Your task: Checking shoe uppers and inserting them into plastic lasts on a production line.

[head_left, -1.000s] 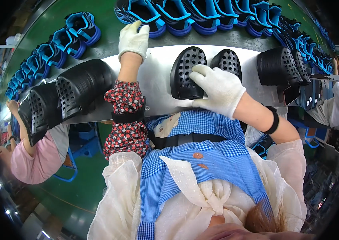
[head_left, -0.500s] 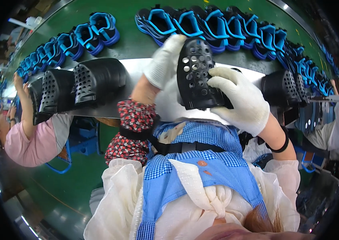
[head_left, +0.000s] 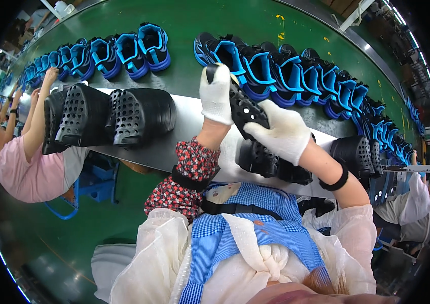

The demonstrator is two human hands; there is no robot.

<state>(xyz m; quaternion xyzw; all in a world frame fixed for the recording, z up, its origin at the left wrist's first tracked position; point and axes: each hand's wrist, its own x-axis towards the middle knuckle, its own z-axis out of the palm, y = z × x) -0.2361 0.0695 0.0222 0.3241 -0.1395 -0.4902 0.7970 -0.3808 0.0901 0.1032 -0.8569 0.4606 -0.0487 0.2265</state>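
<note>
Both of my hands wear white gloves. My left hand [head_left: 217,96] is closed on the upper end of a black perforated insole [head_left: 243,107], held tilted above the work surface. On the lower part of the same insole, my right hand [head_left: 282,133] pinches with thumb and fingers. Below my right hand, a stack of black perforated insoles [head_left: 258,158] lies on a white surface [head_left: 190,114], partly hidden by that hand and forearm. Larger stacks of insoles [head_left: 144,117] stand to the left, with another stack [head_left: 351,153] to the right.
Beyond the white surface runs a green belt [head_left: 189,25]. Black-and-blue shoes stand on its near side in a left row [head_left: 104,57] and a right row [head_left: 288,76]. A co-worker in pink [head_left: 27,169] reaches toward the left row; another person [head_left: 411,202] sits at right.
The thick piece held toward me is no longer raised. A thin insole is now between my hands, and a stack shows beneath my right hand. The view has shifted.
</note>
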